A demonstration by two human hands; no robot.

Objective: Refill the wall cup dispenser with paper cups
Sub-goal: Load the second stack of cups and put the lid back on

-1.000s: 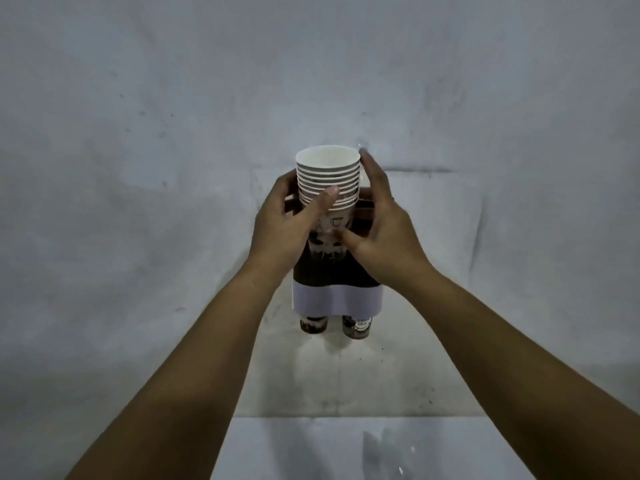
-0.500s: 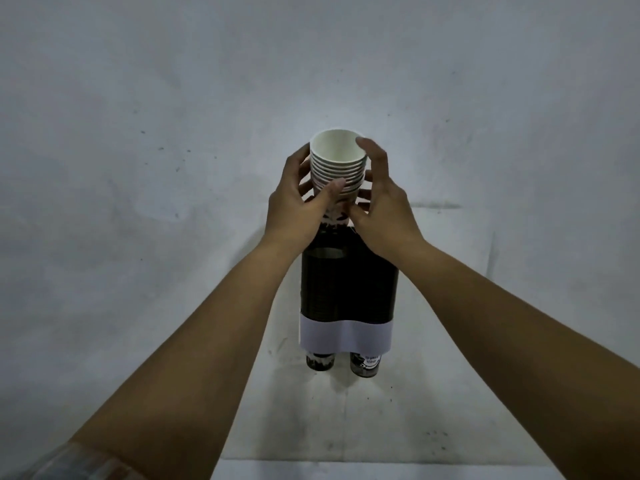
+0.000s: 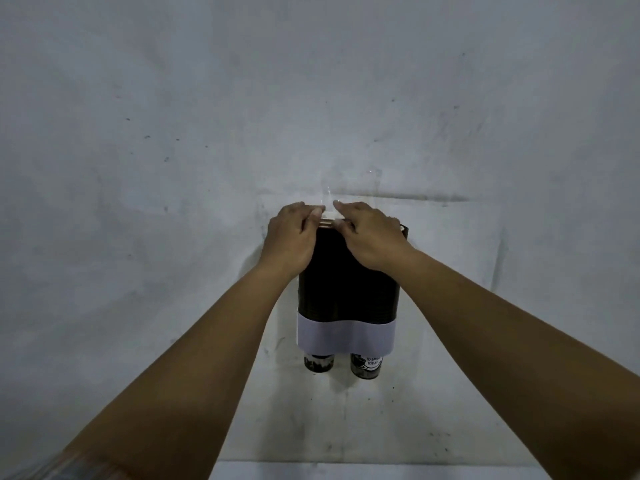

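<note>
A dark twin-tube wall cup dispenser [image 3: 346, 292] with a white band [image 3: 346, 336] across its lower part hangs on the grey wall. A paper cup stack [image 3: 327, 223] sits sunk into the left tube, only its top rims showing between my hands. My left hand [image 3: 291, 237] curls over the stack's left side and top. From the right, my right hand [image 3: 370, 233] lies flat over the dispenser's top with its fingertips on the rims. One cup bottom [image 3: 318, 362] pokes out under the left tube, another [image 3: 366, 366] under the right.
The grey wall [image 3: 173, 168] is scuffed, with a paler patched area [image 3: 450, 306] around and below the dispenser. A light ledge edge [image 3: 346, 471] shows at the bottom of the view.
The stack stood tall above the dispenser between my hands; it has now gone down into the left tube, and both hands have dropped onto the dispenser's top.
</note>
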